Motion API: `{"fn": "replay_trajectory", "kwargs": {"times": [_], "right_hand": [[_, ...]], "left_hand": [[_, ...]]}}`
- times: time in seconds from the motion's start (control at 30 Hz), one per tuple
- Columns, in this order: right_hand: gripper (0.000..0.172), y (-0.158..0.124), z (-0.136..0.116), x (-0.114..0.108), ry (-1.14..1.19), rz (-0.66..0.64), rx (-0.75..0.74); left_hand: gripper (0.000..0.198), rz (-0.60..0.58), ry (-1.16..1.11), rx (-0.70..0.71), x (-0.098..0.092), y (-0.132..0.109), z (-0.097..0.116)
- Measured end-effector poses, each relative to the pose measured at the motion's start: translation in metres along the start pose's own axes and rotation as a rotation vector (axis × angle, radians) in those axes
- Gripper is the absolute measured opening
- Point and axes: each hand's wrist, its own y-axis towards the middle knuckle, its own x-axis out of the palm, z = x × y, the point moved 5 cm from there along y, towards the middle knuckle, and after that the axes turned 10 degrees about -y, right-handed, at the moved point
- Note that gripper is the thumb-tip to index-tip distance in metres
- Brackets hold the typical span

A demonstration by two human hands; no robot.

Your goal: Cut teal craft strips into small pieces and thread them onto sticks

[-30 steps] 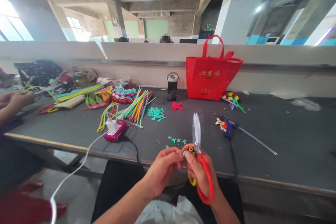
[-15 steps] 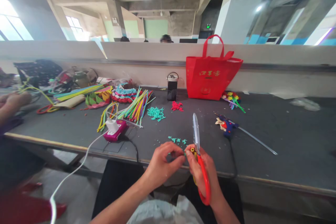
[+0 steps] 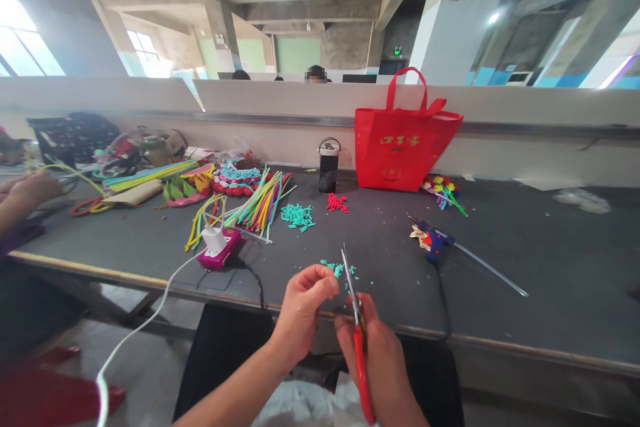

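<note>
My right hand (image 3: 377,350) grips scissors (image 3: 361,360) with red handles, their blades pointing up and away from me above the table's front edge. Close beside the blades, my left hand (image 3: 303,307) is closed in a pinch; whatever its fingertips hold is too small to make out. Just beyond both hands lie scattered small teal pieces (image 3: 331,267). Farther back are a larger heap of teal pieces (image 3: 298,215) and a smaller heap of red pieces (image 3: 337,203).
A power strip (image 3: 220,250) with a white plug stands left, near colourful pipe cleaners (image 3: 260,207). A blue glue gun (image 3: 434,243) lies right. Behind stand a dark bottle (image 3: 329,170) and a red bag (image 3: 405,147). At far left a co-worker's hand (image 3: 30,190) shows.
The scissors have swung from upright to tilted left, blades lower and nearer the left hand. My hands have moved apart, the left fingertips rising slightly and the right hand dropping.
</note>
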Motion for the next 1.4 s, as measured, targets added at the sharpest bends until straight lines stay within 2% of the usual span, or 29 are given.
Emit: {"fn": "replay_trajectory", "kwargs": {"times": [0.23,0.53,0.77,1.13,1.27,1.4], "right_hand": [[0.028,-0.006,-0.005,0.012,-0.089,0.005,-0.024],[0.023,-0.006,-0.008,0.009,-0.091,-0.001,-0.004],[0.019,-0.005,-0.008,0.008,-0.023,-0.056,0.008],[0.030,-0.004,-0.009,0.013,0.106,-0.013,0.002],[0.028,-0.002,-0.005,0.017,0.063,-0.051,0.039],[0.028,0.001,0.001,0.024,0.134,-0.080,0.045]], "left_hand": [[0.012,-0.033,-0.095,-0.036,0.005,-0.005,-0.002],[0.014,-0.062,-0.122,-0.070,0.006,-0.007,-0.009],[0.016,-0.041,-0.143,-0.094,0.007,-0.008,-0.010],[0.013,-0.014,-0.088,-0.072,0.003,-0.005,-0.013],[0.013,-0.040,-0.100,-0.084,0.004,-0.005,-0.015],[0.014,-0.054,-0.115,-0.100,0.004,-0.005,-0.018]]}}
